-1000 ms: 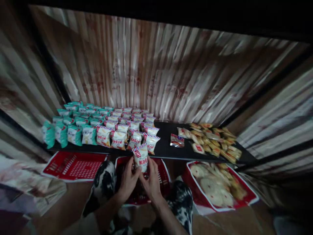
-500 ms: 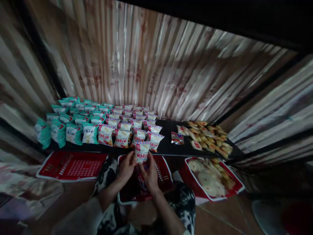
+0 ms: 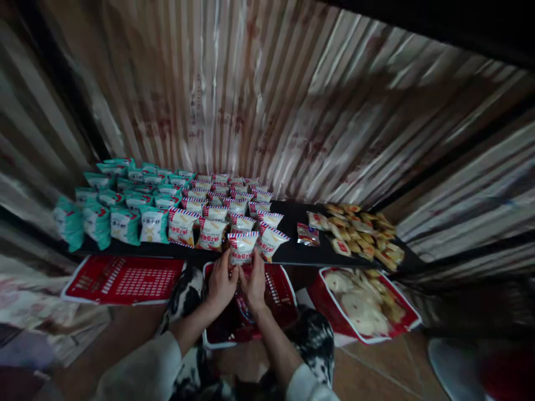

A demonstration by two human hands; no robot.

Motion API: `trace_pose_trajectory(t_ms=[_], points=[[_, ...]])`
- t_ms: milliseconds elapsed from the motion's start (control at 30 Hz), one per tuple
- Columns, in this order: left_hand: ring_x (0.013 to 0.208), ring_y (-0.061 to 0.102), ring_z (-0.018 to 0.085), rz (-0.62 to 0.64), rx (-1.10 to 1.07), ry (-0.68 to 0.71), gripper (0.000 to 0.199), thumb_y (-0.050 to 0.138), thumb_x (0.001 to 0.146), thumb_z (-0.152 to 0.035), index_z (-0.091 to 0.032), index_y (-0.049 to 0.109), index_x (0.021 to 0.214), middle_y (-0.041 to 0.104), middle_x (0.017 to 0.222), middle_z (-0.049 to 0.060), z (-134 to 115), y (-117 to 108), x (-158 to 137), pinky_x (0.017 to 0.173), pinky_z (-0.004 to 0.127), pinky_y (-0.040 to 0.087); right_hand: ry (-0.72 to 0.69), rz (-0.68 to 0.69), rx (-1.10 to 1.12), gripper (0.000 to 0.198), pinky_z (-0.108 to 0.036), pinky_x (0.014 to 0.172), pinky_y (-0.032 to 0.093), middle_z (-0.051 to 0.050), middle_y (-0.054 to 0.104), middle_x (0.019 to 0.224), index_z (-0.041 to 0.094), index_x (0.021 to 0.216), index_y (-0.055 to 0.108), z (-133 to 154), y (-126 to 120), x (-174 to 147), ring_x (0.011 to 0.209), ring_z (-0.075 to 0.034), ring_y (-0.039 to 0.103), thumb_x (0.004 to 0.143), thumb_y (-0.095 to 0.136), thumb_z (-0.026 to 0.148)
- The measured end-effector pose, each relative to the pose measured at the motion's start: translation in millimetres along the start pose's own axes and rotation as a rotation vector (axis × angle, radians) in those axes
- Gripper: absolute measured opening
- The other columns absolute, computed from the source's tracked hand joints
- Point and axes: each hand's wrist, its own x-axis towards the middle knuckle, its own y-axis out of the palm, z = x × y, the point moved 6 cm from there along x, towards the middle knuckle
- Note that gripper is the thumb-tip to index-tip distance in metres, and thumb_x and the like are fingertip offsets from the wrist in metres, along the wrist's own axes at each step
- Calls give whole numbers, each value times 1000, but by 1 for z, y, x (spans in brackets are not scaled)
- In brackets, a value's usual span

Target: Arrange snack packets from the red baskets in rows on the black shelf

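Observation:
Between my two hands is a small white snack bag (image 3: pixel 242 248) with a striped top edge and red lettering, held upright at the front edge of the black shelf (image 3: pixel 292 255). My left hand (image 3: pixel 222 281) grips its left side and my right hand (image 3: pixel 254 278) its right side, fingers closed on it. Just behind it stand rows of matching white snack bags (image 3: pixel 212 234). Left of those are several rows of teal snack bags (image 3: pixel 125 225). Below my hands sits a red basket (image 3: pixel 288 312) with a few packets inside, partly hidden by my forearms.
On the shelf's right part lie a red packet (image 3: pixel 308 235) and a heap of yellow packets (image 3: pixel 355 236). Another red basket (image 3: pixel 321 303) at the lower right holds pale bags. A red basket (image 3: pixel 125 281) is at the lower left. Corrugated sheeting (image 3: pixel 234 100) rises behind the shelf.
Both hands have moved forward with the snack bag, bringing it closer to the row on the shelf. The view has shifted slightly.

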Motion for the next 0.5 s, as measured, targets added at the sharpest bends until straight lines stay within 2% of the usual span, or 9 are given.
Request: trace_pose_trajectory(t_ms=[167,333,500], points=[[124,49,25,-134,62,106,44,46,87,-24,-15,45,131,54,130,16,-10,-5,-4,103,46,43,-9,6,-10,64,-49,102,42,-20,44,138,15,144,26,-3,4,0,129,-30,42,88,50,36],[129,45,27,-181,85,41,56,51,86,-28,-13,35,137,47,136,19,-9,3,-3,103,44,43,-14,15,4,60,-49,100,45,-20,46,135,15,144,27,-4,3,-2,127,-28,44,91,46,34],[126,49,28,-182,125,-70,63,55,85,-34,-13,32,140,49,136,19,-6,13,2,99,42,46,-54,21,-17,56,-47,98,47,-20,46,134,14,144,27,3,-1,-3,126,-27,45,92,43,30]])
